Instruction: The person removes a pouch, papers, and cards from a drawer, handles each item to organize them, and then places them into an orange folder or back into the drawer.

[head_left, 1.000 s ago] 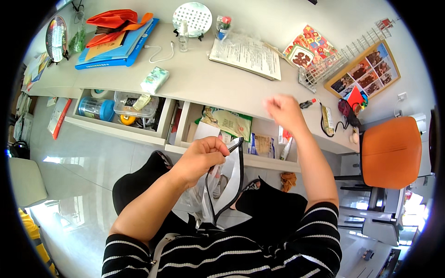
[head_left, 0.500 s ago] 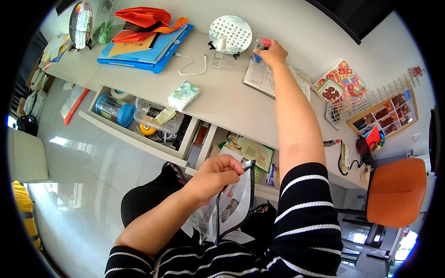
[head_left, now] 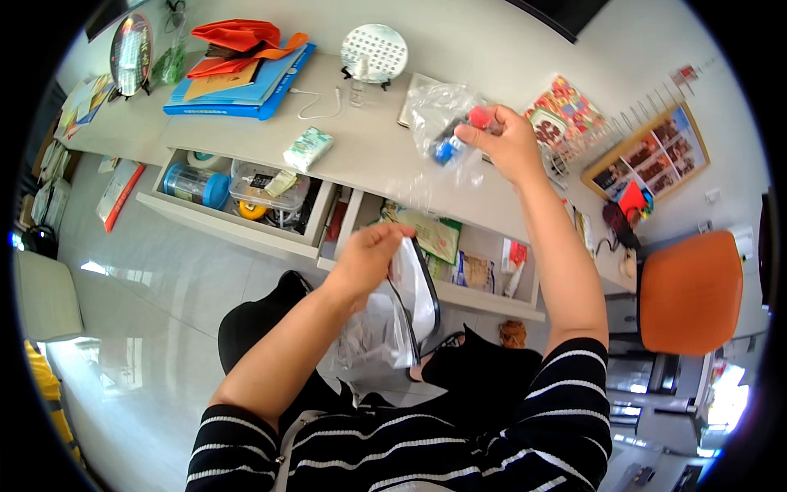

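My left hand point(head_left: 361, 261) pinches the upper edge of a clear pouch with black trim point(head_left: 373, 332), which hangs with its mouth partly apart above my lap. What lies inside it is hard to make out. Over the desk point(head_left: 377, 152), my right hand point(head_left: 515, 146) grips a crumpled clear plastic bag point(head_left: 436, 105) holding small red, blue and dark items, too blurred to name. Behind that bag, a book point(head_left: 416, 82) is mostly covered. Below my right forearm, a pulled-out drawer point(head_left: 492, 305) holds a green packet point(head_left: 434, 234) and other packages.
Another drawer point(head_left: 234, 225) stands out at the left with a blue-lidded jar point(head_left: 193, 184) and a clear box point(head_left: 258, 184). On the desk are a tissue pack point(head_left: 309, 148), a spray bottle point(head_left: 358, 86), blue folders point(head_left: 246, 94) and a round plaque point(head_left: 375, 51). An orange chair point(head_left: 690, 293) stands right.
My right hand has lifted the plastic bag off the book and drawn it nearer. The pouch in my left hand has shifted slightly left and up. The whole view has turned a little.
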Available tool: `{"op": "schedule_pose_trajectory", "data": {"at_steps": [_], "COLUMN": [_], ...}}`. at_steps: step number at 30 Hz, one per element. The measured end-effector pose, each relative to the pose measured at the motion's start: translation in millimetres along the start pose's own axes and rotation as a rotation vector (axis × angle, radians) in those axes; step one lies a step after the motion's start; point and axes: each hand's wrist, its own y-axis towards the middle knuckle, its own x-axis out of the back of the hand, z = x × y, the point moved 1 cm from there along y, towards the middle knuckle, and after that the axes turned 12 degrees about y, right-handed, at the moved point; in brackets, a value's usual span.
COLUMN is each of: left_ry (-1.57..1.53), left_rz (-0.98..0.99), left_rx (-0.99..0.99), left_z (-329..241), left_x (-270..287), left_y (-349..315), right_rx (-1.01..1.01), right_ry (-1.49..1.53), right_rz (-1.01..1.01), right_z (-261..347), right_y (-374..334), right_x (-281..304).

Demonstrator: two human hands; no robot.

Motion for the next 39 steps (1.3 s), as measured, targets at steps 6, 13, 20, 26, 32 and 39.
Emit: {"op": "schedule_pose_trajectory", "data": {"at_steps": [6, 13, 20, 26, 32, 39], "left_ry": [0.299, 0.689, 0.537, 0.716, 1.115, 0.925], "left_rz": [-0.095, -0.079, 0.317, -0.014, -0.211, 0.156], "left_rx": [-0.387, -0.728, -0.575, -0.549, -0.617, -1.303], "left_z": [12, 12, 0, 13, 23, 63], "left_x": [-23, -67, -72, -60, -71, -79], "left_y": [0, -28, -47, -30, -15, -6], "right_rx": [-0.095, -0.200, -0.050, -0.574, 0.613, 0.421], "right_ry": [0.061, 0.118, -0.047, -0.008, -0.896, -0.525], "right_rz": [-0.047, 0.111, 0.395, 0.213, 0.418, 0.714], "right_z": [35, 50, 25, 34, 70, 70], "right_y": [-123, -191, -207, -239, -274, -175], "right_x": [3, -12, 36, 40, -3, -5]}}
